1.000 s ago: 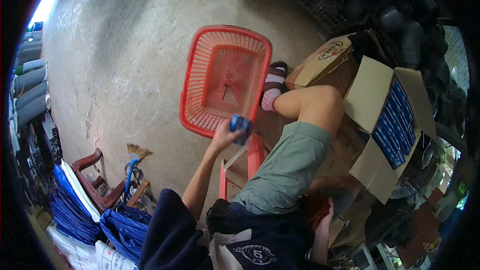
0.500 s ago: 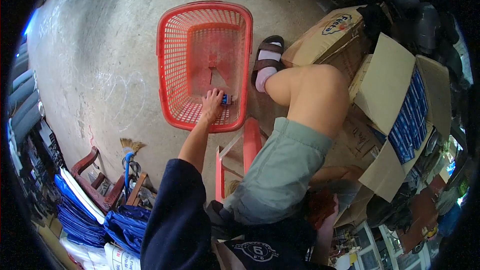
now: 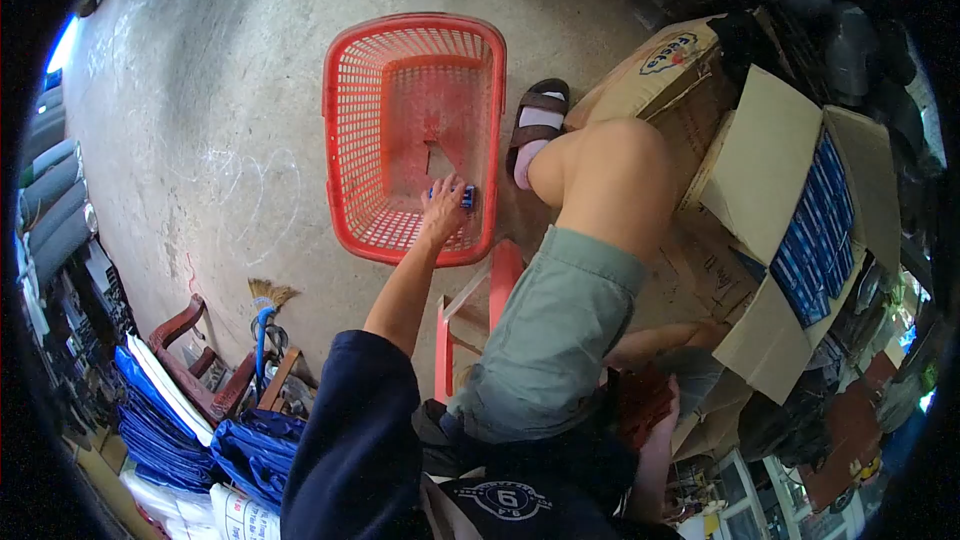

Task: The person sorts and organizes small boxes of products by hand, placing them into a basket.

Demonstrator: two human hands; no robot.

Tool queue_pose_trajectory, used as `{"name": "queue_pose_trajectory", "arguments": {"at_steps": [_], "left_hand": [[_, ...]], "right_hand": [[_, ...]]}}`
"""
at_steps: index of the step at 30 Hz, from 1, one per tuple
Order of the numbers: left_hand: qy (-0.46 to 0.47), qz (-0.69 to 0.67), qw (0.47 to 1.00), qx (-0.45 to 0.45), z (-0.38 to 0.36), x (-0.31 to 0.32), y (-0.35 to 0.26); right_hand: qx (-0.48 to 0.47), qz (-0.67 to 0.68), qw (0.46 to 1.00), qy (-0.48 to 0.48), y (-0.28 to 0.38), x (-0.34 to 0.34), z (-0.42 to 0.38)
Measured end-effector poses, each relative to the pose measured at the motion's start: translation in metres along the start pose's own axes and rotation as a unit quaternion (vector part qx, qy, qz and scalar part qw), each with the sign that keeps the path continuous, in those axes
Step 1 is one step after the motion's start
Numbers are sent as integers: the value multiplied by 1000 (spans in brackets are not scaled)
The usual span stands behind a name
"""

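My left hand (image 3: 444, 206) reaches down into a red plastic basket (image 3: 343, 145) on the floor. Its fingers are curled over a small blue box, mostly covered by them. Against the fingertips, on the side nearer my foot, another bit of blue packaging (image 3: 467, 197) shows on the basket bottom. At the lower right, a pale limb (image 3: 660, 455), apparently my right forearm, lies beside a reddish-brown thing (image 3: 645, 408); the fingers there cannot be made out.
An open carton (image 3: 765, 160) with blue packages (image 3: 815, 235) stands right of my knee, behind it a closed carton (image 3: 655, 70). A red stool (image 3: 505, 275) is below the basket. Lower left are a broom (image 3: 270, 293), a wooden chair piece (image 3: 180, 325) and blue tarps (image 3: 165, 430).
The view has shifted slightly, moving the basket a little right and down. My left hand has moved closer to the blue packaging, and blue now shows under its fingers.
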State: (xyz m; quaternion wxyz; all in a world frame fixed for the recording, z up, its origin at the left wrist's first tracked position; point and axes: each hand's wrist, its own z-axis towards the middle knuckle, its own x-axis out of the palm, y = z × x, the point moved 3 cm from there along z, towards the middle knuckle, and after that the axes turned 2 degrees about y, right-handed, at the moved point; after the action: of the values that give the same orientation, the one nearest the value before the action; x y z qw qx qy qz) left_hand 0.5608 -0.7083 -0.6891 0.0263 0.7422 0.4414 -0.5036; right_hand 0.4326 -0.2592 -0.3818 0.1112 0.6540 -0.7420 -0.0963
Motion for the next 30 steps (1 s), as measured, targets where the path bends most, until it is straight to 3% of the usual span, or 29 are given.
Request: {"name": "queue_pose_trajectory", "arguments": {"at_steps": [3,7,9,11,12,13,14,15,17,19,23,24,27,28,29,30], "left_hand": [[-29,-200,979,15,0,-46,-16],[-74,-477,876,8,-48,-161,-85],[-92,-487,868,1,-92,-233,-130],[-43,-483,866,118,-140,-288,-173],[43,-567,801,187,-169,-301,-198],[134,-547,786,255,-197,-321,-231],[232,-528,716,393,-218,-343,-273],[250,-572,592,510,-244,-333,-308],[295,-559,497,595,-285,-340,-356],[411,-505,388,652,-318,-341,-381],[517,-345,451,640,-327,-351,-413],[510,-380,460,620,-326,-356,-425],[556,-394,385,622,-335,-342,-439],[576,-439,394,566,-343,-330,-437],[590,-478,369,536,-342,-329,-445],[596,-571,365,431,-346,-324,-452]], "right_hand": [[-32,17,999,-5,-3,-2,3],[-49,31,998,7,-6,-14,5],[-49,39,997,47,-1,12,-11],[-42,82,992,90,-2,9,-13],[-40,105,987,113,-2,7,-12],[-28,110,987,112,-3,5,-13],[-18,116,987,110,-2,3,-14],[-10,119,987,110,0,-1,-14],[-10,173,972,157,-8,-17,8],[-13,208,961,180,-12,-22,2],[-37,239,943,228,-18,-37,12],[-59,235,944,222,-20,-39,13],[-73,246,947,195,-20,-33,9],[-75,246,949,184,-24,-35,16],[-76,248,951,169,-30,-41,18],[-78,256,946,185,-31,-43,17]]}}
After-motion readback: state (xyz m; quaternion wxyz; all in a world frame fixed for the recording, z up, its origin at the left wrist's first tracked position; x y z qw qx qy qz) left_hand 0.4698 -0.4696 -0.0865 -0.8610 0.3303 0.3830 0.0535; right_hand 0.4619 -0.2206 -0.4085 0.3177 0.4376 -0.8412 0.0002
